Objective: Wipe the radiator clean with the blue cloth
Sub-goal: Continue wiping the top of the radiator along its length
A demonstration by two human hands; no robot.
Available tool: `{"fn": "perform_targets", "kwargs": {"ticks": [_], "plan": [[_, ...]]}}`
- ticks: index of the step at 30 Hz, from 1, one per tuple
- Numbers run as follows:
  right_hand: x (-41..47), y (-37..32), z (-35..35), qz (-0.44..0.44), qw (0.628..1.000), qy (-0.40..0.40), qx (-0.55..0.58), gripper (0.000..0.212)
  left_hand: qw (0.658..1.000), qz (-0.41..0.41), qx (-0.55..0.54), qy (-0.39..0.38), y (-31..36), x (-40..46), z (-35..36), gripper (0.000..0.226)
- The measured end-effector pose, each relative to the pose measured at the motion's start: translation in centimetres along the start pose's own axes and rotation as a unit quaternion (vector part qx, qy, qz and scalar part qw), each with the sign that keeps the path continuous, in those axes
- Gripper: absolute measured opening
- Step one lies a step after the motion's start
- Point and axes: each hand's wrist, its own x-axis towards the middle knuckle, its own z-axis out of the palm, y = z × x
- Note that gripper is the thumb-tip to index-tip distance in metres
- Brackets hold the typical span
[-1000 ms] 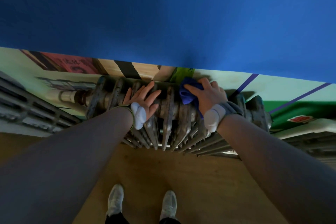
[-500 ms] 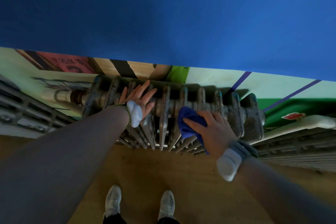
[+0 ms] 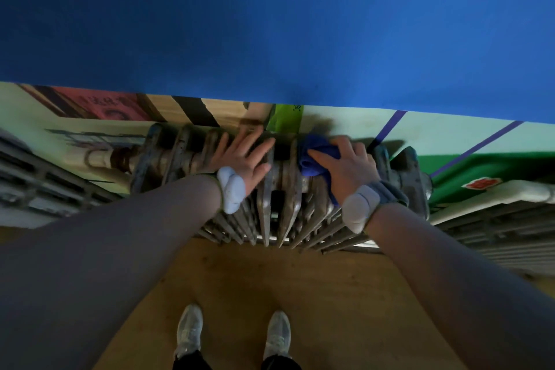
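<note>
We stand facing the radiator (image 3: 279,189), a worn cast-iron unit of upright fins set against the painted wall (image 3: 270,24) at 12 o'clock from our shoes (image 3: 232,333).

Our left hand (image 3: 243,156) rests flat on the top of the fins, fingers straight and spread wide, holding nothing.

Our right hand (image 3: 345,165) lies at 3 o'clock from the left hand, on the same top edge. Its fingers are curled over the blue cloth (image 3: 315,156) and press it onto the fin tops. The bunched cloth shows at 9 o'clock from the right hand, between the two hands, and touches the radiator.

Both forearms wear grey sleeves (image 3: 450,264). The wooden floor (image 3: 300,294) lies below.
</note>
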Motion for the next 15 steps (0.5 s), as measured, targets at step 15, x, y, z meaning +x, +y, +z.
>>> {"fn": "perform_targets", "kwargs": {"ticks": [15], "plan": [[-3.1, 1.8, 0.3, -0.049, 0.999, -0.011, -0.009, 0.067, 0.997, 0.005, 0.014, -0.078, 5.7, 1.7, 2.4, 0.061]]}}
